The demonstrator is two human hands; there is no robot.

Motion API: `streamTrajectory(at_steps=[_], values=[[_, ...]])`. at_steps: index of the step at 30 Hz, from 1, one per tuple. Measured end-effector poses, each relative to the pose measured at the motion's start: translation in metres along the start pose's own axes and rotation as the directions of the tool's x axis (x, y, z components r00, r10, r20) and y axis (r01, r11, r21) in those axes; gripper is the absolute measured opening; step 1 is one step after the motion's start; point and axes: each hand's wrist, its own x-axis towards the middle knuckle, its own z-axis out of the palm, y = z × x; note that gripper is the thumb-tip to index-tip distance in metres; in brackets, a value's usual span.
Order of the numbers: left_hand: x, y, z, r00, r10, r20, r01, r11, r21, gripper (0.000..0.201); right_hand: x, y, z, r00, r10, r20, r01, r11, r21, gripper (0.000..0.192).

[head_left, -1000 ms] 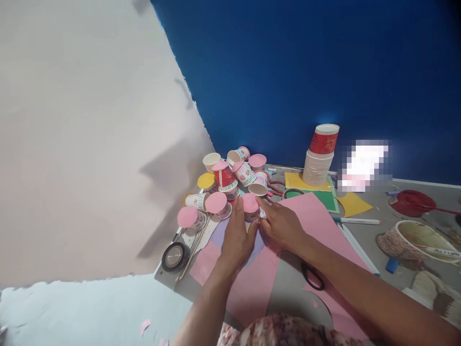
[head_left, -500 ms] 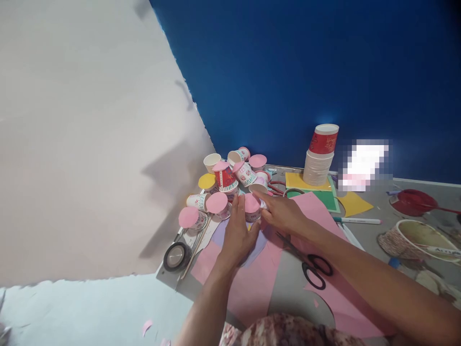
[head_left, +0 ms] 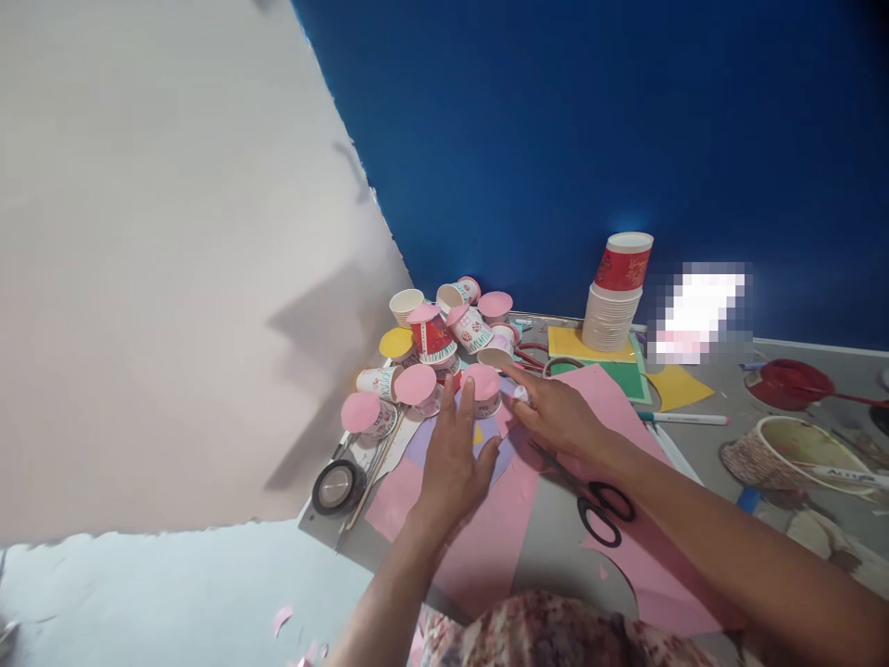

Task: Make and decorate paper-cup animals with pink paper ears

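Observation:
A small paper cup with a pink paper circle on top (head_left: 483, 389) stands at the near edge of a pile of decorated cups (head_left: 444, 332). My left hand (head_left: 455, 454) lies flat on pink paper (head_left: 486, 542) and a lilac paper circle (head_left: 422, 437), fingers spread, fingertips just short of that cup. My right hand (head_left: 559, 417) is to the cup's right, thumb and forefinger pinched on a small white piece (head_left: 521, 395) next to the cup.
Black-handled scissors (head_left: 598, 505) lie under my right forearm. A tape roll (head_left: 338, 486) sits at the table's left corner. At the back stand a stack of cups (head_left: 611, 320), yellow paper (head_left: 589, 345) and green paper (head_left: 627, 376). A marker (head_left: 684, 419), a bowl (head_left: 798, 459) and a red ladle (head_left: 792, 383) are on the right.
My left hand let go of the pink-topped cup and drew back, now flat on the paper. My right hand shifted slightly right, uncovering the scissors.

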Motion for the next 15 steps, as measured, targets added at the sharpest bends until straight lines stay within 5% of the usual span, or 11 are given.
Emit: streamTrajectory(at_steps=[3, 8, 15], values=[[-0.005, 0.002, -0.003, 0.999, 0.029, 0.015, -0.029, 1.0, 0.008, 0.08, -0.007, -0.001, 0.002, 1.0, 0.011, 0.001, -0.011, 0.999, 0.036, 0.058], [0.01, 0.008, -0.004, 0.983, -0.166, -0.08, 0.156, 0.981, -0.118, 0.094, -0.014, 0.001, 0.002, 1.0, 0.031, 0.0, -0.031, 0.991, 0.128, 0.053], [0.045, 0.01, 0.011, 0.954, -0.244, -0.171, 0.212, 0.959, -0.186, 0.088, -0.033, 0.021, -0.004, 0.999, 0.045, 0.028, -0.051, 0.95, 0.309, 0.039]])
